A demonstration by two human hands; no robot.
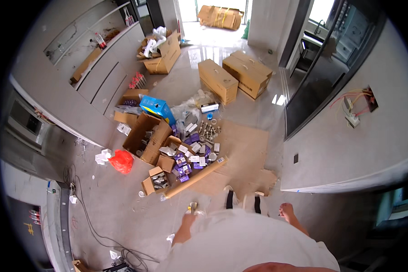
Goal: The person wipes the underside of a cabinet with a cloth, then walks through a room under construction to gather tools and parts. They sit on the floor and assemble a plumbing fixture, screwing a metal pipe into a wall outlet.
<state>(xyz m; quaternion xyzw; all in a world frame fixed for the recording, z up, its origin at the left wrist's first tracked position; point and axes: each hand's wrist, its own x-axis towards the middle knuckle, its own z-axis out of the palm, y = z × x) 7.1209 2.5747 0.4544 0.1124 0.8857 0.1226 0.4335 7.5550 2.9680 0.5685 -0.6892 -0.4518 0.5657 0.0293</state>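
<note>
Left hand [188,219]: a small yellow-and-grey object [193,206] is held, lower centre of frame.
Right hand [286,210]: fingers curled, lower right; whether anything is gripped cannot be told.
Purple boxes [182,171]: heaped, centre.

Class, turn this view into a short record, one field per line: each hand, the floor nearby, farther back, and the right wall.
Left hand: at a small yellowish item, too small to identify; grip unclear
Right hand: fingers curled, contents unclear
Floor nearby: cardboard tube beside small purple boxes; red plastic bag left of an open carton
Farther back: two closed brown cartons
Right wall: exposed wiring
</note>
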